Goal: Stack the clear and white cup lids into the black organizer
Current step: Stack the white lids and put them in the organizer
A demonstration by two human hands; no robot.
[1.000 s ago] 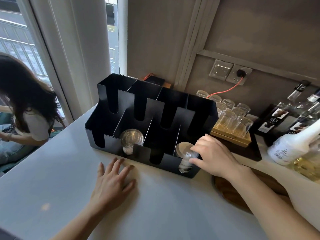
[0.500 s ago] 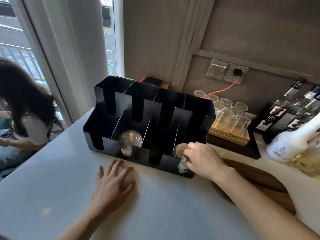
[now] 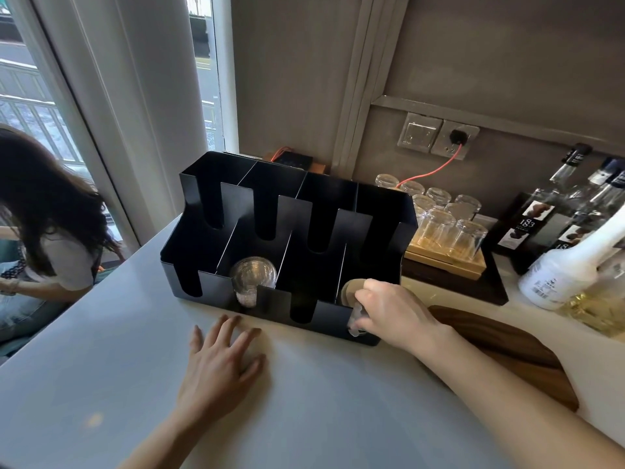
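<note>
Lid stack (image 3: 348,293) in right hand (image 3: 392,309)

Left hand (image 3: 220,363) flat, right hand (image 3: 392,309) curled — gripping

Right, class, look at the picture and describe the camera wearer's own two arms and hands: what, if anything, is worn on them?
The left hand and the right hand are both bare: no gloves, rings, watch or bracelet show. The left forearm and the right forearm are bare too, and no sleeve reaches into view.
</note>
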